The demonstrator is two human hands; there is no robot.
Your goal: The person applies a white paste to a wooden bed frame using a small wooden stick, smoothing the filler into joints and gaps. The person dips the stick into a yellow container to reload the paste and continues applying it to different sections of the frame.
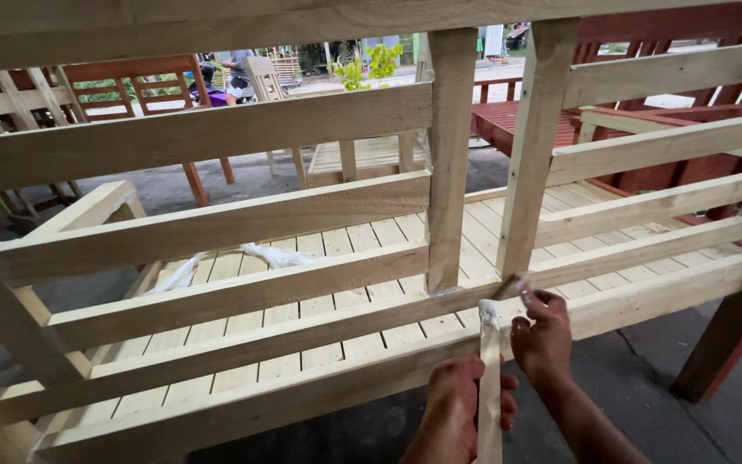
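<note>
Pale unpainted wood makes up the slatted bench, and both hands work at the foot of its upright post. The left hand has fingers closed around a flat wooden stick tipped with white filler; the stick's lower end is cut off. The right hand pinches a small tool at the post's base, its shape hard to make out.

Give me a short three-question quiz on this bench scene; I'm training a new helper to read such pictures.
1. True or false: the left hand holds a pale wooden stick tipped with white paste.
2. What do the right hand fingers touch? A) the white rag B) the joint by the right post C) the red bench
3. Where does the white rag lie?

Key:
1. True.
2. B: the joint where the right post meets a rail.
3. On the seat slats, behind the rails.
</note>
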